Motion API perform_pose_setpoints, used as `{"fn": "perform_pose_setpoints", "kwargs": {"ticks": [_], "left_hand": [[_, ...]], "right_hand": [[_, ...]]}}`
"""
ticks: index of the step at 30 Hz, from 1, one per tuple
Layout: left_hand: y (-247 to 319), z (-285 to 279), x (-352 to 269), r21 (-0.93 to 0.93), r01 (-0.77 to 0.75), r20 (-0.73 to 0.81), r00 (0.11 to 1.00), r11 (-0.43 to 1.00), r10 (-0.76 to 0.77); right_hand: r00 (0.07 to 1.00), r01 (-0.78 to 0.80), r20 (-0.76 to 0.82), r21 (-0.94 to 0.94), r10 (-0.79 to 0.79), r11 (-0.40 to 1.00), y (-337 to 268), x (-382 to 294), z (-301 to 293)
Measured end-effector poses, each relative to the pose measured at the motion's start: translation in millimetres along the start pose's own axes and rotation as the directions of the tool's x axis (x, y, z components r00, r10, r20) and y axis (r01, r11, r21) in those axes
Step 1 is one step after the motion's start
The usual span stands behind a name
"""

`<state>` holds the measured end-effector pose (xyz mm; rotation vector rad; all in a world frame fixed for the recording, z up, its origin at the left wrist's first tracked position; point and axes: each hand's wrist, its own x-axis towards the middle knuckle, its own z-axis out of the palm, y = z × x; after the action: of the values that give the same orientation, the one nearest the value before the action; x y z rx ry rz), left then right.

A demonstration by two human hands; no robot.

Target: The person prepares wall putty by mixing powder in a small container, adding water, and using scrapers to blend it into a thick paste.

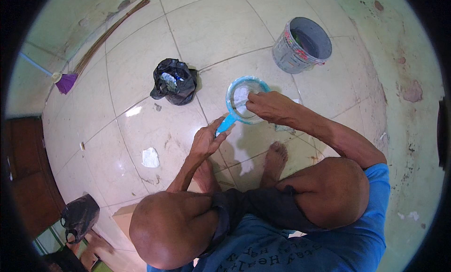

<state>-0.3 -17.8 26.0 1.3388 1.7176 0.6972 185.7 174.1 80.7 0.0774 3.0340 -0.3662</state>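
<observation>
A light blue plastic water dipper (228,96) is held above the tiled floor, with white powder or paste (241,96) inside it. My left hand (208,136) grips the dipper's handle (226,124). Over the dipper's mouth, my right hand (269,105) has its fingers bent together and reaching inside. Whether those fingers pinch something is hidden from above. Below my right wrist lies a flat, pale packet or sheet (284,127), partly covered by the forearm.
An open black plastic bag (174,96) with white scraps stands ahead on the left. A grey bucket (282,55) is at the far right. A white scrap (150,157) lies left of my feet. A stick broom (112,36) and a purple brush (66,83) are by the wall.
</observation>
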Motion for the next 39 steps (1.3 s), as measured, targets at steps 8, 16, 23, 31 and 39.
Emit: {"fn": "perform_pose_setpoints", "kwargs": {"ticks": [8,16,23,31,39], "left_hand": [[11.4,-19.6,16.2,0.052,0.014,0.128,0.992,0.999,-0.02],[9.3,-33.1,26.3,0.222,-0.12,0.104,0.99,0.968,0.099],[11.8,-24.3,24.2,0.171,-0.098,0.076,0.993,0.98,0.086],[16.2,-29.5,27.3,0.214,-0.059,0.13,0.991,0.975,0.031],[21.4,-31.4,27.0,0.118,-0.007,0.209,0.978,0.993,-0.018]], "right_hand": [[0.979,0.167,-0.088,-0.18,-0.185,0.969,25.2,-7.0,-36.6],[0.988,0.132,-0.056,-0.168,-0.143,0.977,31.7,-4.8,-20.0],[0.975,-0.212,0.093,0.11,0.202,0.971,31.3,-12.4,-27.6],[0.972,-0.2,0.145,0.077,0.188,0.977,9.5,-17.5,-55.4],[0.986,-0.164,0.022,0.042,0.163,0.986,35.6,-6.3,-33.7]]}}
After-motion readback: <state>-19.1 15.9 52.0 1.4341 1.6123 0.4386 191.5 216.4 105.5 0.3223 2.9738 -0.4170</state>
